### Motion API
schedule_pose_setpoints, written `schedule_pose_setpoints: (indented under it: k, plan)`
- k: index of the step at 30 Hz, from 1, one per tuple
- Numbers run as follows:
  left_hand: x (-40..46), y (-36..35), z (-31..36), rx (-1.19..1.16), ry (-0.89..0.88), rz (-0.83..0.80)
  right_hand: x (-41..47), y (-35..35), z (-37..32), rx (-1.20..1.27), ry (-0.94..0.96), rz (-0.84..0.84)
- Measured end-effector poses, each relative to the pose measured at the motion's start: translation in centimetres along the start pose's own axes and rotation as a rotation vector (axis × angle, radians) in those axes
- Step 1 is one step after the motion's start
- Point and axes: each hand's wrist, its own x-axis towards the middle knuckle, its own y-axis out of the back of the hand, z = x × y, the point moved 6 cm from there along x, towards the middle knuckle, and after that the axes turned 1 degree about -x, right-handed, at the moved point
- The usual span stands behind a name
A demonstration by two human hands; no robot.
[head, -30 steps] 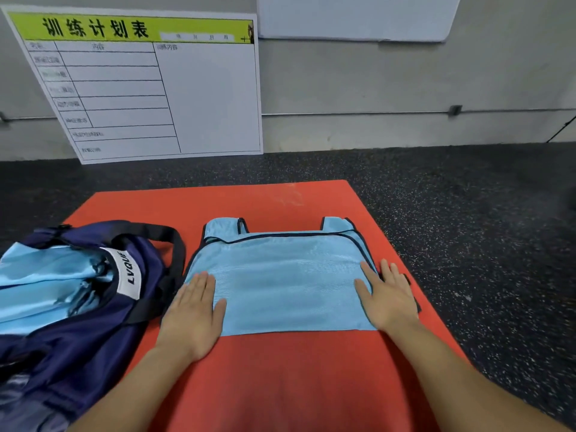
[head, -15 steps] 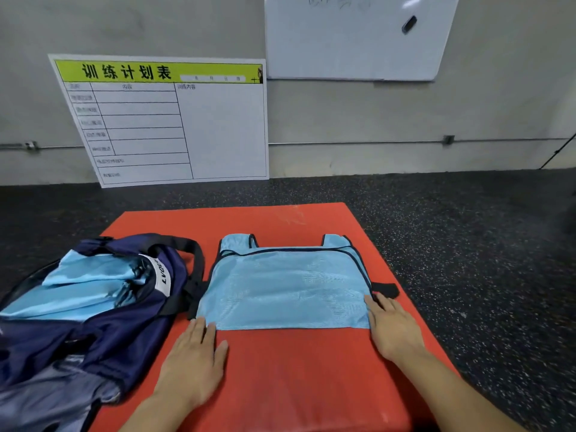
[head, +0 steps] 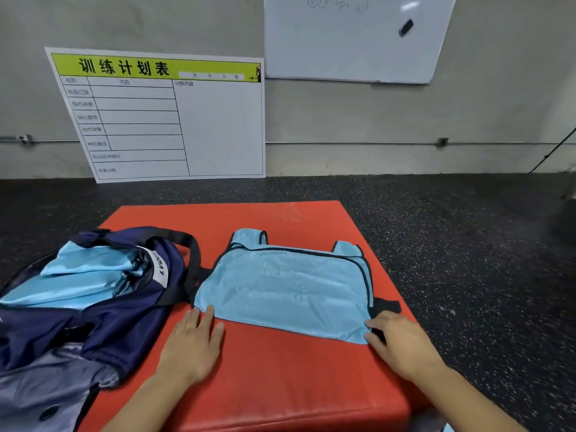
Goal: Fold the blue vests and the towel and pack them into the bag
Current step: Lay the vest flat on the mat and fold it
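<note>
The red mat (head: 280, 378) fills the lower centre of the frame and lies on the dark speckled floor (head: 467, 244). A bare strip of mat runs along its bottom edge between the 2 forearms, and another along its top edge.

The navy bag (head: 103, 322) sits at the lower left, overhanging the mat's left edge. Its mouth is open and light blue fabric (head: 78, 275) lies inside; which item this is cannot be told.

The blue vest (head: 286, 288) lies flat at the centre of the mat, folded, long axis left to right, its 2 shoulder straps pointing toward the top of the frame.

Left hand (head: 193, 347): grip open, fingers straight, fingertips touching the vest's lower left corner. Right hand (head: 402, 347): fingers at the vest's lower right corner; grip state cannot be told.
</note>
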Motion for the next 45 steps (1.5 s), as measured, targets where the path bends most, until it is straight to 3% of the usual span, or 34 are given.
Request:
schedule_pose_setpoints:
  k: [4,9,12,17,21,25,28,35,38,41,45]
  plan:
    - [2.3,-0.1,0.2,-0.061,-0.008,0.018,-2.2,1.0,-1.5,0.095,0.13,-0.095]
    - [4.9,-0.1,0.3,-0.108,-0.016,0.031,-2.4,2.7,-4.5,0.399,0.256,-0.278]
    - [5.9,0.0,0.3,-0.094,-0.031,0.054,-0.2,3.4,-5.1,0.502,0.223,-0.157]
    - [7.5,0.2,0.3,-0.057,-0.024,0.101,6.3,2.2,-4.8,0.454,0.117,0.094]
    - [9.2,-0.4,0.3,-0.032,-0.022,0.109,11.1,-0.9,-4.8,0.418,0.097,0.042]
    - [12.0,-0.9,1.6,-0.121,-0.049,0.078,13.8,-3.1,-2.3,0.224,-0.034,-0.05]
    - [15.7,-0.6,2.3,-0.063,-0.103,0.078,14.5,-3.3,-0.7,0.149,-0.102,-0.101]
    - [25.7,0.1,3.1,0.069,-0.12,0.014,14.2,-0.3,-3.0,0.226,0.088,-0.154]
    - [27.8,0.2,2.6,0.069,-0.127,0.021,14.4,0.4,-4.5,0.425,0.125,-0.153]
    - [26.5,0.1,3.0,-0.007,-0.171,0.048,14.5,0.2,-4.1,0.519,0.147,-0.003]
    - [19.3,-0.3,5.9,-0.032,-0.397,0.104,13.8,-1.6,-5.5,0.407,0.236,0.022]
